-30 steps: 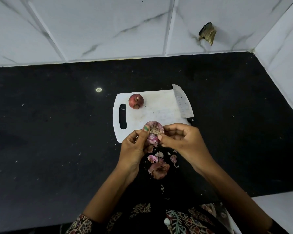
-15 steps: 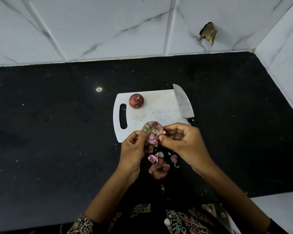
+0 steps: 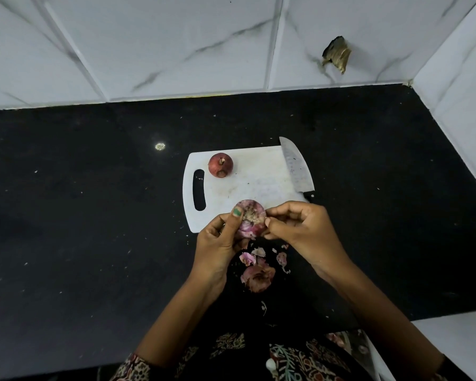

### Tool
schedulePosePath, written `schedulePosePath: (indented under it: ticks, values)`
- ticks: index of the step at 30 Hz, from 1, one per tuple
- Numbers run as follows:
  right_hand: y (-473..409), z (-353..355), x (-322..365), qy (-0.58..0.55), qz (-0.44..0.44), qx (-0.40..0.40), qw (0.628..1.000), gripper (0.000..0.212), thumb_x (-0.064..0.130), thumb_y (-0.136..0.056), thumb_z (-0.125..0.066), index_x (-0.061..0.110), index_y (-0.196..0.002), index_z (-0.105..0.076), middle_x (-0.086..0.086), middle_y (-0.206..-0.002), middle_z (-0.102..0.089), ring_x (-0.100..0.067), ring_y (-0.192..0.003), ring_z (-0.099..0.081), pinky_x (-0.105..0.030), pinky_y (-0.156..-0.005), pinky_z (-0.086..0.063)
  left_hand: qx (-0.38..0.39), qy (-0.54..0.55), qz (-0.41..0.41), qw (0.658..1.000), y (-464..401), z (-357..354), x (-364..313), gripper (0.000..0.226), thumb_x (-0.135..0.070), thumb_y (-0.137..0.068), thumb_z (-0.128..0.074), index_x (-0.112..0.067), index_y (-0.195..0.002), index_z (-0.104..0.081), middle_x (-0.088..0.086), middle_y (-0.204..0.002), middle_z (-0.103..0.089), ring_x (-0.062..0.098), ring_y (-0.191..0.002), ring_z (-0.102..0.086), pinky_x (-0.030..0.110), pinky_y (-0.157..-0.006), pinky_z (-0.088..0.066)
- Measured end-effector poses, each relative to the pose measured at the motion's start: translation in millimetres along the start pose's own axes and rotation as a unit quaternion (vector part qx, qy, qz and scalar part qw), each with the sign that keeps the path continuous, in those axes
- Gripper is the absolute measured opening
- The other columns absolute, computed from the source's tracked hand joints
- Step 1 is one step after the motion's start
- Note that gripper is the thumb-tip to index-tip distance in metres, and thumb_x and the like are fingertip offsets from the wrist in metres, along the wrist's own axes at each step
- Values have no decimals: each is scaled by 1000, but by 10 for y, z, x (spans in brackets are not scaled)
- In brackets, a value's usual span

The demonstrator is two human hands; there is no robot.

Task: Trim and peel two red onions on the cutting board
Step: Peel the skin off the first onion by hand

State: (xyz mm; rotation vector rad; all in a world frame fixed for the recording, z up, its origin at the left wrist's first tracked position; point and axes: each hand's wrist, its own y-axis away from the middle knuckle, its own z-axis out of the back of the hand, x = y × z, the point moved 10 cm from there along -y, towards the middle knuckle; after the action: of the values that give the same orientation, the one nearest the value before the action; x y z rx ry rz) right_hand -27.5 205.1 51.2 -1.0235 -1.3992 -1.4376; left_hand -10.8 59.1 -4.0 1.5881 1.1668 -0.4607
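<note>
My left hand grips a partly peeled red onion just above the near edge of the white cutting board, thumb across its top. My right hand pinches the onion's skin at its right side with thumb and forefinger. A second red onion, still in its skin, sits on the board's far left corner beside the handle slot. A knife lies along the board's right edge, blade pointing away from me. Torn onion skins lie on the black counter below my hands.
The black counter runs to a white marble-tiled wall at the back and on the right. A broken hole shows in the back wall. A small white spot lies on the counter left of the board.
My right thumb and forefinger have shifted slightly on the onion's right side. The onion and my left hand stay almost still.
</note>
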Motion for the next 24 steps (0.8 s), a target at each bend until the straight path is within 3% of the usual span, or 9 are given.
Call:
schedulePosePath:
  ticks: [10, 16, 20, 24]
  values:
    - [5, 73, 17, 69, 36, -39, 996, 7, -4, -74, -73, 2, -77, -70, -11, -67, -71, -17, -57, -67, -24, -61, -57, 2, -3, 4, 1000, 3, 22, 38, 29, -38, -65, -66, -11, -76, -64, -2, -67, -69, 6, -61, -62, 18, -64, -54]
    - [-19, 141, -114, 79, 7, -71, 994, 5, -4, -76, -69, 0, -77, -69, -14, -65, -68, -18, -51, -64, -25, -53, -55, 17, 6, 5, 1000, 28, -46, 40, 26, -33, -70, -64, -9, -79, -65, -3, -63, -69, 3, -56, -64, 16, -60, -55]
    - [-77, 226, -224, 246, 7, -71, 967, 3, 4, -77, -69, 6, -76, -70, -3, -65, -69, -13, -57, -63, -30, -60, -55, 31, 35, 40, 998, 31, -79, 98, 35, -42, -78, -58, -10, -90, -68, 6, -81, -73, 10, -70, -69, 20, -69, -57]
    - [-84, 173, -359, 366, -14, 6, 930, 19, 8, -90, -56, 6, -98, -73, -6, -93, -73, -20, -85, -67, -27, -77, -51, 39, 50, 63, 996, 22, -111, 95, 33, -39, -92, -51, -9, -100, -62, 6, -77, -73, 13, -68, -71, 22, -68, -58]
